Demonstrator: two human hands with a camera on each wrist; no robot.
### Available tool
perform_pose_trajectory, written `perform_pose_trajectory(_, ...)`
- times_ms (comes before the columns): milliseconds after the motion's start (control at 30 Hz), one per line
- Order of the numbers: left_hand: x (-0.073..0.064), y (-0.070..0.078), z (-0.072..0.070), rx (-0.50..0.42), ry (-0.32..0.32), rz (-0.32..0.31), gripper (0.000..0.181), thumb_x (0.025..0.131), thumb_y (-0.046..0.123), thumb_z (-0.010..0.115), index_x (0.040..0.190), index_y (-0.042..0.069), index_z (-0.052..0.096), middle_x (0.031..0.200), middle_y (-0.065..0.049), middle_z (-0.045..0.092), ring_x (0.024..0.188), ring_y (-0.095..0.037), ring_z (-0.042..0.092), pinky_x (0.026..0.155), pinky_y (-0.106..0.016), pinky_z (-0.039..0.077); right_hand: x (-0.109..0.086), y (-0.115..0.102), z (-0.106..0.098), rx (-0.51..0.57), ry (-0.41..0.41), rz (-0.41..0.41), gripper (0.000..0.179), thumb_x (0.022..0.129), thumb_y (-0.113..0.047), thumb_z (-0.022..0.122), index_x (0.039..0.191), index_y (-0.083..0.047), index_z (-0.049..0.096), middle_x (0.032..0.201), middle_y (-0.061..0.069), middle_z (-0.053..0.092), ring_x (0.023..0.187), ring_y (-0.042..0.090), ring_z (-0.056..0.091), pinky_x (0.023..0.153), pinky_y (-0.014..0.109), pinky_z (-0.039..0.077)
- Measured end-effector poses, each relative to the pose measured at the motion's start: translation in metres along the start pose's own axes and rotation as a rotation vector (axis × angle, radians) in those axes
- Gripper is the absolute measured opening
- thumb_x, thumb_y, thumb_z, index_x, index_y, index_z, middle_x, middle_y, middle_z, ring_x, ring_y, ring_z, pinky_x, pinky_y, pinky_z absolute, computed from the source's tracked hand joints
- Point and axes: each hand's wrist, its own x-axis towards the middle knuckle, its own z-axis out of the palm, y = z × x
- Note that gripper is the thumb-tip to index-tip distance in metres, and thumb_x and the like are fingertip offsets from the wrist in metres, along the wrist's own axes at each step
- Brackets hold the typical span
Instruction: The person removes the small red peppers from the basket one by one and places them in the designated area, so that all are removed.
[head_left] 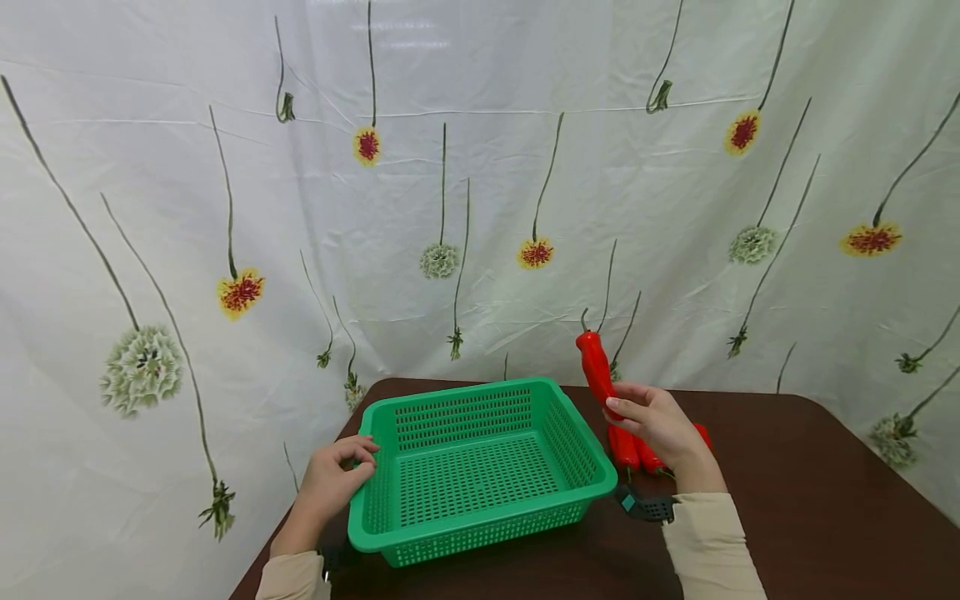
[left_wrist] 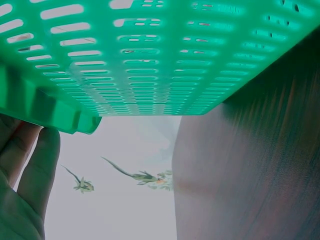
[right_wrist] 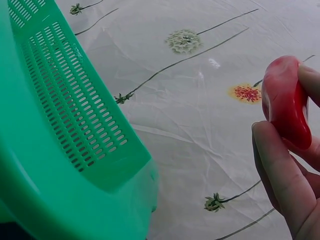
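Observation:
A green plastic basket [head_left: 480, 521] with slotted walls and floor is on the dark table. At its left rim is my left hand [head_left: 337, 479], gripping the edge with bent fingers; in the left wrist view the fingers [left_wrist: 42, 165] meet the rim's underside. To the right of the basket, my right hand [head_left: 663, 425] pinches a long red chili pepper [head_left: 595, 367] by its lower end, stem pointing up. The right wrist view shows this pepper's smooth tip [right_wrist: 285, 100] between thumb and fingers. Below that hand lie several more red peppers [head_left: 624, 448], partly hidden by it.
The brown tabletop [head_left: 795, 492] extends to the right of the peppers. Behind it hangs a white cloth [head_left: 487, 208] printed with flowers. A dark wrist strap [head_left: 648, 507] is near the right sleeve, close to the basket's corner.

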Motion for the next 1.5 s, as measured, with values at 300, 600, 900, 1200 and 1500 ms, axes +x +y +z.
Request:
perform_pose_trajectory(300,0.000,0.000,0.000,0.006,0.001,-0.007,0.014,0.085,-0.004,0.063,0.078,0.003,0.073,0.114,-0.011,0.072,0.124,-0.033,0.060,0.087,-0.019,0.053,-0.002,-0.001,-0.003,0.007,0.021,0.005,0.058,0.102,-0.016,0.055,0.147,0.014,0.034,0.150,0.028,0.037,0.106,0.014,0.064,0.093,0.022,0.054)
perform_pose_trajectory(600,0.000,-0.001,0.000,0.007,0.003,0.004,0.014,0.085,-0.003,0.064,0.077,0.004,0.073,0.113,-0.010,0.072,0.115,-0.004,0.060,0.088,-0.017,0.051,-0.002,-0.001,-0.006,0.013,0.036,0.006,0.059,0.101,-0.017,0.057,0.147,0.013,0.035,0.146,0.024,0.042,0.104,0.011,0.064,0.092,0.020,0.054)
perform_pose_trajectory(900,0.000,0.000,-0.001,0.008,-0.007,0.003,0.014,0.086,-0.003,0.063,0.078,0.003,0.073,0.116,-0.011,0.072,0.121,-0.024,0.061,0.093,-0.031,0.055,-0.002,0.003,-0.013,0.015,0.065,0.021,0.060,0.100,-0.021,0.059,0.147,0.011,0.038,0.133,0.008,0.054,0.105,0.010,0.062,0.091,0.022,0.055)
perform_pose_trajectory(1200,0.000,0.001,0.000,0.021,0.010,0.007,0.014,0.085,-0.003,0.063,0.077,0.003,0.073,0.113,-0.011,0.073,0.122,-0.033,0.061,0.094,-0.033,0.055,-0.004,0.002,-0.021,0.048,0.071,0.009,0.064,0.101,-0.021,0.058,0.148,0.013,0.032,0.138,0.012,0.047,0.100,0.001,0.063,0.094,0.023,0.054)
perform_pose_trajectory(1500,0.000,0.002,0.000,0.021,0.004,0.011,0.015,0.086,-0.003,0.063,0.077,0.004,0.073,0.115,-0.011,0.072,0.124,-0.033,0.061,0.095,-0.033,0.055,-0.008,0.001,-0.027,0.066,0.094,0.033,0.066,0.101,-0.021,0.057,0.151,0.013,0.028,0.141,0.015,0.044,0.099,0.000,0.063,0.095,0.023,0.054)
